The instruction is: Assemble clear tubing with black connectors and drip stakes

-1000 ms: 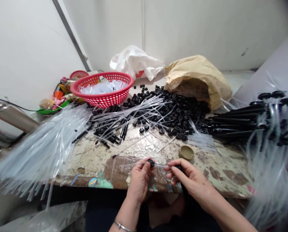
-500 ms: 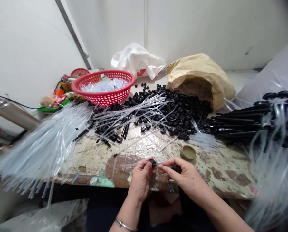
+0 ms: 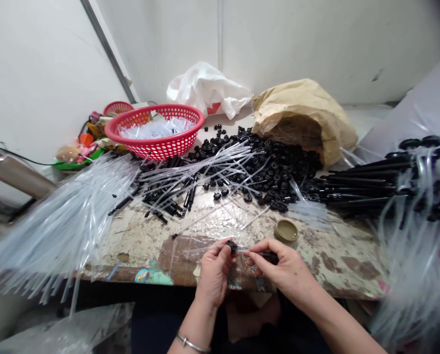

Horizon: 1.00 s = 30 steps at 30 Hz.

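Near the front edge of the table, my left hand (image 3: 213, 275) pinches a small black plastic cap (image 3: 231, 247) between thumb and fingers. A thin clear plastic tube (image 3: 243, 250) runs from the cap towards my right hand (image 3: 279, 263), which is closed on the tube with thumb and forefinger. Within the right hand's curled fingers lies a black rod-like piece (image 3: 270, 256); most of it is hidden. Just beyond the right hand stands a small round dish (image 3: 286, 231) of brownish liquid.
Behind lies a heap of black caps (image 3: 279, 172) with clear tubes (image 3: 205, 164) across it. A red basket (image 3: 157, 147) and a brown paper bag (image 3: 301, 103) stand at the back. Bundled tubes (image 3: 68, 216) hang over the left edge; black-stemmed assemblies (image 3: 360, 189) lie right.
The right hand has shifted slightly away from the left, and a little more tube shows between them. The whole view has drifted slightly.
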Tool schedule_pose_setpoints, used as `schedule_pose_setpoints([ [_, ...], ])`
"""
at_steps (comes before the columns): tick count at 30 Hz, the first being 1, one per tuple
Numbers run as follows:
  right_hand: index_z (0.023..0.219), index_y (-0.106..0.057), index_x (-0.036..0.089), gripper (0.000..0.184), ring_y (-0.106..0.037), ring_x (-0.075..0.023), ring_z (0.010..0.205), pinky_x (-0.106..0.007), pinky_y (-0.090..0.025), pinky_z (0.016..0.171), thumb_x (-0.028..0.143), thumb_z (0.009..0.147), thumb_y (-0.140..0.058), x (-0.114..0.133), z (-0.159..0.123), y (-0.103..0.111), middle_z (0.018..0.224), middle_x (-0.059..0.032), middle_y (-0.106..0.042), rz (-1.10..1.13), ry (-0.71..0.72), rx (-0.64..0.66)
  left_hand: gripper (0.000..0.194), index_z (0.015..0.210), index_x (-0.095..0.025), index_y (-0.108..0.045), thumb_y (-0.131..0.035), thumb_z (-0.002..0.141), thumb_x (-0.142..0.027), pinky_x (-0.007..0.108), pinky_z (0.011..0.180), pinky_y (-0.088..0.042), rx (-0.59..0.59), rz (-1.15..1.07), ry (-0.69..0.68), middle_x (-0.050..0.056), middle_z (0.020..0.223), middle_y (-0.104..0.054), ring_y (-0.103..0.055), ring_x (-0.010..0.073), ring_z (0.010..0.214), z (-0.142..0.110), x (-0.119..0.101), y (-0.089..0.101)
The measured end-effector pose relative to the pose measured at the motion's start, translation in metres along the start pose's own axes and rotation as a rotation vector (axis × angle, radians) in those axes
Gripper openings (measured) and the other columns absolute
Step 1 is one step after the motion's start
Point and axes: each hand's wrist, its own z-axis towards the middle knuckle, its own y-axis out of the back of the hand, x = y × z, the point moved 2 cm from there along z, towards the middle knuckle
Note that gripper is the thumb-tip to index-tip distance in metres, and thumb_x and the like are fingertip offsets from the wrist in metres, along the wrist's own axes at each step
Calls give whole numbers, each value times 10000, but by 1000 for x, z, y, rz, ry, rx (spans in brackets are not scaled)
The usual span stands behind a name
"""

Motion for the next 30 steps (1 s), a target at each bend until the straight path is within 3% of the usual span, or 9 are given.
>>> schedule_pose_setpoints([
  [15, 740, -620, 161, 197, -613, -152, 645, -264, -485, 603, 355, 732, -586, -4, 3, -6, 712, -36, -678, 47, 0, 18, 233, 845, -112, -678, -709, 654, -240, 151, 528, -436, 13, -19, 12, 32, 720, -666, -588, 85, 618, -3, -3, 1],
  [27, 728, -589, 153, 222, -656, -167, 682, -284, -524, 659, 370, 704, -626, -3, 5, -17, 699, -48, -693, 254, -69, 77, 266, 840, -118, -674, -739, 617, -248, 170, 537, -448, 73, -55, 37, 34, 692, -674, -578, 80, 557, -2, -5, 4],
  [30, 718, -591, 150, 229, -651, -168, 669, -278, -519, 638, 377, 704, -621, -2, 3, -18, 692, -47, -690, 204, -60, 69, 261, 856, -121, -674, -730, 628, -236, 173, 547, -451, 83, -38, 37, 33, 699, -676, -587, 85, 572, -2, -4, 4],
])
